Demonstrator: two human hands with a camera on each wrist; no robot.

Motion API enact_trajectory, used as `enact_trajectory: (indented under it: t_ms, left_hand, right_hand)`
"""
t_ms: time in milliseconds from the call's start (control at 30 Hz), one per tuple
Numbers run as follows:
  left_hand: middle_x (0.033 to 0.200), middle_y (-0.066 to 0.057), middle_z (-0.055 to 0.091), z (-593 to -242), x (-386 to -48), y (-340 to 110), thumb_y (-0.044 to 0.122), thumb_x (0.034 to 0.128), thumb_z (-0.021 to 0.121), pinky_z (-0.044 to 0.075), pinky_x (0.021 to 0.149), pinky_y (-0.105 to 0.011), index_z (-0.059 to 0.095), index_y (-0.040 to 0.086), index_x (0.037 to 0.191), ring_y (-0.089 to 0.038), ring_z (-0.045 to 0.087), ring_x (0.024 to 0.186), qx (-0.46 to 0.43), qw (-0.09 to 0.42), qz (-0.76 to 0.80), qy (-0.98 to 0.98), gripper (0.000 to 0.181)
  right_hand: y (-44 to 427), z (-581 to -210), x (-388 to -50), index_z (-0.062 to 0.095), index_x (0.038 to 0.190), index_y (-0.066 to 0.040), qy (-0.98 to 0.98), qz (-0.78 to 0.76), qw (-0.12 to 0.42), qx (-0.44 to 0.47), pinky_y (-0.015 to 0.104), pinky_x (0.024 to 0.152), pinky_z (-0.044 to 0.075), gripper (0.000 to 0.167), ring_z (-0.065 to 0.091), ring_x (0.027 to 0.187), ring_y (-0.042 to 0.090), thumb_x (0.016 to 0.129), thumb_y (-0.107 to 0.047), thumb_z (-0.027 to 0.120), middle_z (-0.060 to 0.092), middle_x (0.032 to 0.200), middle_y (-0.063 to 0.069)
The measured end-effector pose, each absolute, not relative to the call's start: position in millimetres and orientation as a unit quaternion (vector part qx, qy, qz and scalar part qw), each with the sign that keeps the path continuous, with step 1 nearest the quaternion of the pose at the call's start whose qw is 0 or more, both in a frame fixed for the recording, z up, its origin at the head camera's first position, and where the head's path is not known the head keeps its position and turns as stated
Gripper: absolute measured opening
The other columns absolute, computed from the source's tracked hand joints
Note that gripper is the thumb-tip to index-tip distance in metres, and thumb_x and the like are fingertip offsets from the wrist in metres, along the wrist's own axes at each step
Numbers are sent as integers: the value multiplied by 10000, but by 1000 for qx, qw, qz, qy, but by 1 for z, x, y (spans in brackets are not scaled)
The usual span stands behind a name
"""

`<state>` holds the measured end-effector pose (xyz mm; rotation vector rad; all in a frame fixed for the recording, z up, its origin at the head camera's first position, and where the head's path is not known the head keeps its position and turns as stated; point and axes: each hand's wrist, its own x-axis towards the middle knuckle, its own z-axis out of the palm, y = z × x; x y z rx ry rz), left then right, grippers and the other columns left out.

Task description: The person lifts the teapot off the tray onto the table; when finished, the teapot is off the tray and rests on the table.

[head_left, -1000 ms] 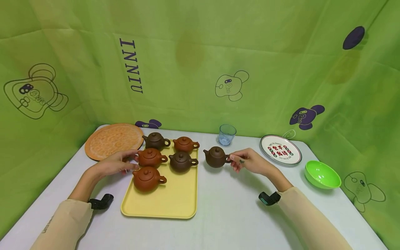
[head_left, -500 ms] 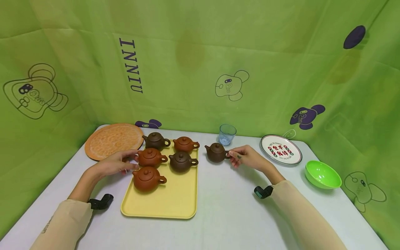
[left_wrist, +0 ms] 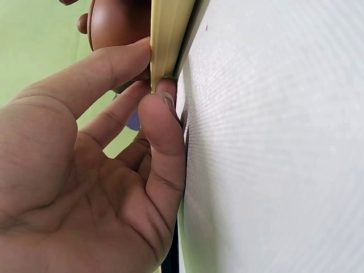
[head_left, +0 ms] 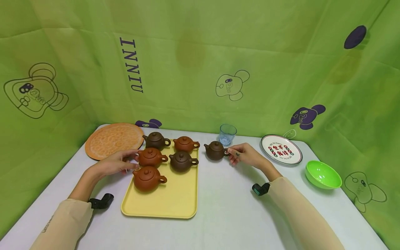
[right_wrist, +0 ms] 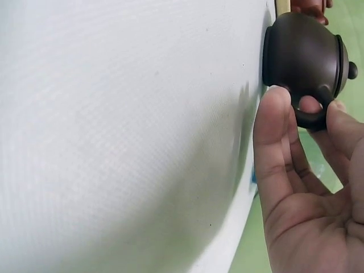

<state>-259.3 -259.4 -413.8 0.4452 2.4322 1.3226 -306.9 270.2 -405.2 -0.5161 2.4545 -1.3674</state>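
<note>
My right hand [head_left: 247, 155] pinches the looped handle of a dark brown teapot [head_left: 215, 151] to the right of the yellow tray [head_left: 175, 205]. In the right wrist view this teapot [right_wrist: 304, 54] is upright, its base at or very near the white tabletop; I cannot tell if it touches. At the tray's left side, my left hand [head_left: 114, 163] holds the rim between thumb and fingers, seen closely in the left wrist view on the tray edge [left_wrist: 165, 40]. Several teapots stand on the tray, among them a reddish-brown teapot [head_left: 146, 178] and a dark teapot [head_left: 182, 162].
A blue-tinted glass [head_left: 227, 134] stands behind the held teapot. Farther right are a white plate [head_left: 281, 149] with red lettering and a green bowl [head_left: 323, 175]. An orange round mat [head_left: 114, 139] lies at the back left. Green curtain [head_left: 193, 69] surrounds the table.
The right hand has moved the dark teapot away from me, toward the glass, at first by a clear amount and then slightly. The left hand and the tray stay put.
</note>
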Motion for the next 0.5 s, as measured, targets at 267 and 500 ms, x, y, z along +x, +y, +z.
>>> enact_trajectory:
  t_ms: [267,500]
  left_hand:
    - [1345,-243,593,-415,-259,-259,148,955,725,547,668,-285,419,-43,1568,-108,545,864,154,168,466,855,712]
    - [1345,-244,589,-414,-259,-259,153,957,722,546,672,-280,420,-46,1565,-101,542,862,155,167,466,855,707]
  right_hand:
    - [267,-408,-309,666,1288,151,850,-484,131,-161,342,743,655,352,741,750,163,1102,-127,561,738,970,295]
    - [264,-408,-309,673,1265,154,848,-493,120,-153,328,733,652,350,727,744,142,1103,-136,564,746,961,266]
